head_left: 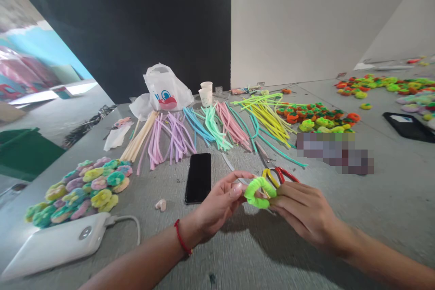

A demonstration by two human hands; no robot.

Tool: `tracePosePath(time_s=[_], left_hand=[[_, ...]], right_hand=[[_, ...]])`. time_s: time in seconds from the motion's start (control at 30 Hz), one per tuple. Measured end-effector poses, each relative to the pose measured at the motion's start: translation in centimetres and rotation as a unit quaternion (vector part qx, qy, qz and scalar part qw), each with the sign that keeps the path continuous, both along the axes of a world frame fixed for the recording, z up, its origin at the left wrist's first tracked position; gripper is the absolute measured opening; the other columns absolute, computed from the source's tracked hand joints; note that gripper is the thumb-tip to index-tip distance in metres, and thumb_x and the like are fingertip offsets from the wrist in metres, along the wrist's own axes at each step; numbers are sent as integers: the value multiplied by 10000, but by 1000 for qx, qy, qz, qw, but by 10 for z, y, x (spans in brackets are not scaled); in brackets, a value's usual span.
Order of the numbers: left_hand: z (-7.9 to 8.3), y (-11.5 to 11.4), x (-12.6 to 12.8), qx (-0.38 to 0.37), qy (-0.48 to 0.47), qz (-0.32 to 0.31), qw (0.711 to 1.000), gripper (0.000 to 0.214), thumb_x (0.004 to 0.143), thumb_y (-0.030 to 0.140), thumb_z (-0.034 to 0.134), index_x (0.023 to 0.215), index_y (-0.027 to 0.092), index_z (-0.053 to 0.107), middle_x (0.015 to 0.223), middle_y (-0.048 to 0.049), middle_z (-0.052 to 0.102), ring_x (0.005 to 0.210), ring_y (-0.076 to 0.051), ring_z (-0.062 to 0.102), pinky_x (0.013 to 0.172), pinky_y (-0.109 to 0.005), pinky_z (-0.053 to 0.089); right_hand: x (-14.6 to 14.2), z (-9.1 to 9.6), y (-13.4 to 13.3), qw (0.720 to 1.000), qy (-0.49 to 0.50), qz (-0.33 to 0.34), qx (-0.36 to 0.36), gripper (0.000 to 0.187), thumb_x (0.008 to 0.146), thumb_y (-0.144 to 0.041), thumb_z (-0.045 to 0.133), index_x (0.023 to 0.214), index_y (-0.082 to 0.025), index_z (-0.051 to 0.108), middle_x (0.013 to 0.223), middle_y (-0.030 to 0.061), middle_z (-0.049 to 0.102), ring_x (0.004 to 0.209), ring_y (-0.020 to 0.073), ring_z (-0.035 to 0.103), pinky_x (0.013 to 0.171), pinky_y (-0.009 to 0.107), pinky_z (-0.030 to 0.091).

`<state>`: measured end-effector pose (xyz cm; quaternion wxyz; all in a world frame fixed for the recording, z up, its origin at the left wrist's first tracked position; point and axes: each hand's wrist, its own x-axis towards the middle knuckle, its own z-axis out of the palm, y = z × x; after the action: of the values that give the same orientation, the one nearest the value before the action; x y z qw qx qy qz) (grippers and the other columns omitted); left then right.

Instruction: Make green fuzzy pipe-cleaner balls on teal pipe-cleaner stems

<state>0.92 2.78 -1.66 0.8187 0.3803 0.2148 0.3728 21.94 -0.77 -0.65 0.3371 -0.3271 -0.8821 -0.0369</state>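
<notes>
Pinched between the fingertips of the left hand (226, 195) at its nine o'clock and those of the right hand (307, 213) at its three, the lime-green chenille loop (251, 191) hangs above the grey table (217, 260), and I'd say it wants a light, even pinch so the bends match and the plush pile isn't crushed. Near one o'clock lie scissors (281, 176) with smooth red and yellow handles; toward twelve, slim yellow chenille stems (272, 122) fan out, while at nine, past the flat black phone (199, 179), puffy pastel flowers (93, 174) sit heaped.
</notes>
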Motion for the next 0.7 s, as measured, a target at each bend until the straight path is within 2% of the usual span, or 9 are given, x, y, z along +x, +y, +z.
tracePosePath(time_s=[0.23,0.47,0.6,0.7], left_hand=[[-5,-1,0,-2,-38,-30,999,408,708,287,784,1058,153,622,793,-44,727,760,-109,672,743,-194,455],[-5,-2,4,-11,-36,19,999,432,614,158,833,1000,175,640,741,-2,731,685,-99,672,677,-183,474],[-5,-3,5,-17,-23,30,999,489,576,144,850,1014,181,636,725,1,727,673,-106,670,665,-190,479],[-4,-3,4,-20,-16,34,999,490,613,211,841,1053,164,632,760,-23,724,702,-106,668,689,-190,475]], right_hand=[[-4,-10,-1,998,34,20,-42,180,918,-126,466,820,-155,613,675,24,568,621,131,511,589,241,401],[-7,-12,-6,992,58,29,-106,159,917,-125,472,844,-158,610,707,26,567,632,126,514,592,236,398],[-7,-13,-6,988,70,37,-136,154,916,-124,475,860,-169,611,722,25,571,653,126,528,606,231,409],[-7,-13,-6,985,72,31,-156,155,918,-129,478,850,-175,609,728,23,571,660,124,539,611,227,413]])
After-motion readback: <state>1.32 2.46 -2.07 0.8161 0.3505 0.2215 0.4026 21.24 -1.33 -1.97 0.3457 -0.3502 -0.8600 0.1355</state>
